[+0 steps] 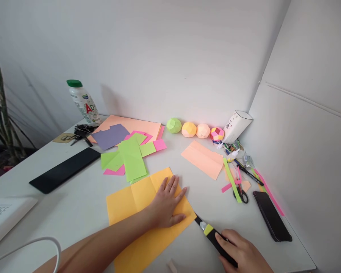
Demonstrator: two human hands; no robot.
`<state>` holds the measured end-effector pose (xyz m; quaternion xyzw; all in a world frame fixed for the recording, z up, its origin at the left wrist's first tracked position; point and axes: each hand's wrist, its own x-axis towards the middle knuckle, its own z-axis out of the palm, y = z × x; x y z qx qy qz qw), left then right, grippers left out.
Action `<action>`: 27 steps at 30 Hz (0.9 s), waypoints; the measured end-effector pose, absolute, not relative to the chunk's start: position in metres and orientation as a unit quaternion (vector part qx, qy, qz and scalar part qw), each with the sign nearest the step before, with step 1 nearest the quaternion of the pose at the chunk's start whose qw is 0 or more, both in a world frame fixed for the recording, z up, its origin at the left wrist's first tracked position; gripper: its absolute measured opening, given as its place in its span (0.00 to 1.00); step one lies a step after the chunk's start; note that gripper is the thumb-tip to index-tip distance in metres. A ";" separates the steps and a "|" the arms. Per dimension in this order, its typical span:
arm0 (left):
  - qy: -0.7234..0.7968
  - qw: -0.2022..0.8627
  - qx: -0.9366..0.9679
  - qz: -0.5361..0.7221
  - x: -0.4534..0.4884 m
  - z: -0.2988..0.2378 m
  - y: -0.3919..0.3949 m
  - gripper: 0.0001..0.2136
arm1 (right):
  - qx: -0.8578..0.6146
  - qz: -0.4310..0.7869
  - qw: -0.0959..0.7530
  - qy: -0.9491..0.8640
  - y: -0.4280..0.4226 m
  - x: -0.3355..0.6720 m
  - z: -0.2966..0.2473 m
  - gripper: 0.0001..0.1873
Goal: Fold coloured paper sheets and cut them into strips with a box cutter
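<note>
A sheet of orange paper [122, 201] with fold creases lies on the table. My left hand [168, 203] rests flat on it with the fingers spread. In my right hand [241, 250] is a black and yellow utility knife [216, 239], gripped by its handle. Its dark blade points up and left, and its tip meets the paper's right corner; whether it lies under or just against the edge is hard to tell. Part of the sheet is hidden beneath my left forearm.
Green paper pieces [133, 159] and a peach sheet [203, 159] lie beyond. Scissors [244, 196], paper strips and a phone [272, 216] are on the right. Several paper balls [189, 129] line the wall. A bottle [83, 102], a black slab [65, 170] and a white device [10, 216] stand left.
</note>
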<state>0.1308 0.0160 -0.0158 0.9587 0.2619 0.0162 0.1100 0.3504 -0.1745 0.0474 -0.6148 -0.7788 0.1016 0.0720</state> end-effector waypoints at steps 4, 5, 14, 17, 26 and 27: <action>0.260 0.105 0.959 0.023 0.131 -0.016 0.016 0.40 | -0.614 0.104 0.062 -0.780 -0.169 0.352 0.047 0.25; 0.261 0.103 0.960 0.024 0.131 -0.016 0.016 0.40 | -0.615 0.104 0.061 -0.779 -0.167 0.352 0.047 0.25; 0.258 0.107 0.960 0.009 0.131 -0.013 0.016 0.40 | -0.615 0.104 0.053 -0.780 -0.144 0.355 0.047 0.23; 0.261 0.113 0.959 0.004 0.131 -0.011 0.016 0.40 | -0.612 0.105 0.047 -0.782 -0.136 0.357 0.051 0.23; 0.258 0.106 0.960 0.014 0.131 -0.015 0.016 0.40 | -0.605 0.096 0.085 -0.786 -0.140 0.359 0.045 0.23; 0.259 0.103 0.960 0.018 0.131 -0.015 0.016 0.40 | -0.605 0.094 0.088 -0.786 -0.140 0.358 0.044 0.23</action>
